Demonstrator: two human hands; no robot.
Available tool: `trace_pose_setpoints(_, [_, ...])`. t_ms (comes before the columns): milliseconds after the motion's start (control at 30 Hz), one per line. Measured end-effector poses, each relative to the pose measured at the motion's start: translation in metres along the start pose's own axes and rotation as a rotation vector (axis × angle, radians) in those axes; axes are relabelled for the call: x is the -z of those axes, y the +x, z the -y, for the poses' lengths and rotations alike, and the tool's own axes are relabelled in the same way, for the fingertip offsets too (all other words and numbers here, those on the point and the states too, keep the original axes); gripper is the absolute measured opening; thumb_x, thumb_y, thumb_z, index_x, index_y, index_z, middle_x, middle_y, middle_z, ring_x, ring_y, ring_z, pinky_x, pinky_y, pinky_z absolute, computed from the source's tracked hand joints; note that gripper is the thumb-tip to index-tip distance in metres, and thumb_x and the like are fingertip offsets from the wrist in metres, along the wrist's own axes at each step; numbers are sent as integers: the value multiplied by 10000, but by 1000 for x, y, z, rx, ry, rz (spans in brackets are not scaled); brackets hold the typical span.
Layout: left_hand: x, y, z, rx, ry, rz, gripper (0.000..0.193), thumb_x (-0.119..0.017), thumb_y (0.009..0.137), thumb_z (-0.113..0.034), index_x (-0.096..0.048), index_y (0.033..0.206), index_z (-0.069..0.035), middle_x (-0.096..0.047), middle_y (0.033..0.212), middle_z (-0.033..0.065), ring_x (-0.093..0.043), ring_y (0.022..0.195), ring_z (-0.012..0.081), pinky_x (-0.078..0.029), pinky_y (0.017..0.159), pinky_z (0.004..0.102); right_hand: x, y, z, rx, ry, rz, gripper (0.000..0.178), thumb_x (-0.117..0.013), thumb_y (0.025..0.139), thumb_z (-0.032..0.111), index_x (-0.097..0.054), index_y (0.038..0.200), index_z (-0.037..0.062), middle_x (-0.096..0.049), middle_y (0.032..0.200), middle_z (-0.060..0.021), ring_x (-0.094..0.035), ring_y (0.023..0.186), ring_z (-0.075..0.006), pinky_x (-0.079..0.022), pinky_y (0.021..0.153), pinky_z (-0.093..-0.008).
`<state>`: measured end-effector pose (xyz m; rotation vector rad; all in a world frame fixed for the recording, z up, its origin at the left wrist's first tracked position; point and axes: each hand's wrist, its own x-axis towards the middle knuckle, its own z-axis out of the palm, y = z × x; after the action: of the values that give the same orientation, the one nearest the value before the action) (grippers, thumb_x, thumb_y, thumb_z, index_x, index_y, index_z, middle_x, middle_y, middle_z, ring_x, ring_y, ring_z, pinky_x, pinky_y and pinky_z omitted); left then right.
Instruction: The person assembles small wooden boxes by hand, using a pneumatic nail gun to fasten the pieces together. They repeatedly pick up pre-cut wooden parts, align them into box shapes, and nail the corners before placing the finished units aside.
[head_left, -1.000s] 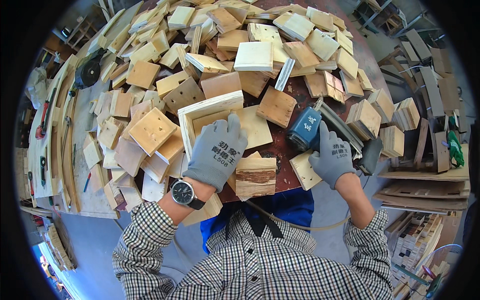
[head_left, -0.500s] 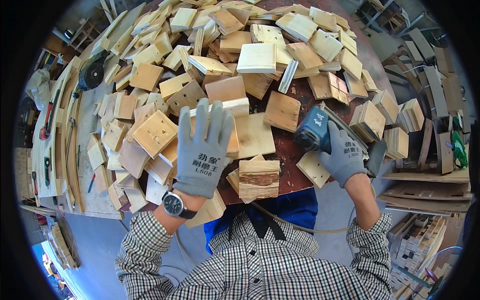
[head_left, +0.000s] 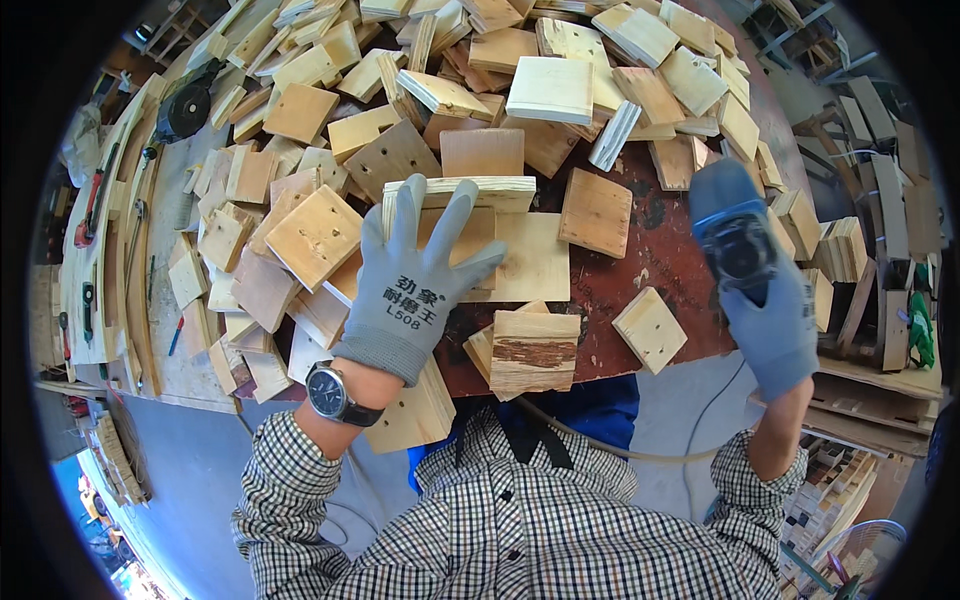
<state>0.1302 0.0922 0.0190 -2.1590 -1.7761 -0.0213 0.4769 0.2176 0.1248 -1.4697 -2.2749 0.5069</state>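
Observation:
My left hand (head_left: 410, 275), in a grey work glove, has its fingers spread. Its fingertips reach the pale edge of an upright plywood block (head_left: 490, 192); whether they press on it is hard to tell. Behind and beside the hand lie a flat plywood piece (head_left: 535, 258) and a tan block (head_left: 470, 240). My right hand (head_left: 770, 330), gloved alike, is wrapped round a blue and black power tool (head_left: 735, 225), lifted at the table's right side. The tool's exact kind is unclear and it is smeared by motion. A block with a rough dark band (head_left: 535, 350) lies at the front edge.
Many loose wood blocks (head_left: 550, 90) are heaped across the dark red tabletop (head_left: 650, 270). One holed block (head_left: 650, 330) lies near the front right edge. At left are a black round tool (head_left: 188, 105) and long boards (head_left: 110, 250). A hose (head_left: 590, 450) hangs below the edge.
My right hand has moved right, raising and turning the power tool away from the holed block. My left hand stays by the upright block, its thumb now spread out. The view has shifted slightly.

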Motion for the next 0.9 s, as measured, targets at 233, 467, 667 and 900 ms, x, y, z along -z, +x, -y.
trace_pose_setpoints(233, [21, 16, 2, 133, -187, 94, 1084, -926, 630, -188, -431, 1595, -189, -391, 1643, 192, -416, 1466, 413, -489, 1073, 461, 15, -5, 21, 59, 30, 46, 310, -851, 837, 147, -718, 1084, 14, -782, 964, -123, -756, 857, -240, -587, 764, -387])
trace_pose_setpoints(467, [27, 27, 4, 165, -77, 197, 1105, -939, 663, -322, -404, 1593, -59, -460, 1557, 166, -452, 1419, 336, -500, 994, 430, 8, -11, 26, 133, 67, 90, 546, -861, 783, 111, -682, 1290, 14, -771, 1041, -161, -772, 926, -270, -594, 829, -378])
trace_pose_setpoints(667, [35, 29, 2, 154, -45, 143, 1102, -976, 633, -410, -461, 1572, -147, -455, 1572, 137, -404, 1473, 372, -438, 1110, 496, 13, -14, 5, 121, 89, 239, 498, -883, 796, 158, -658, 1217, 16, -761, 1073, -146, -759, 936, -259, -597, 804, -368])
trace_pose_setpoints(900, [73, -10, -9, 359, -96, 134, 703, -923, 723, -345, -661, 1347, -152, -520, 1550, 134, -392, 1508, 423, -401, 1149, 563, 15, -40, -34, -109, -23, 191, 467, -870, 843, 205, -662, 1225, 35, -762, 1151, -121, -760, 1016, -226, -616, 852, -366])
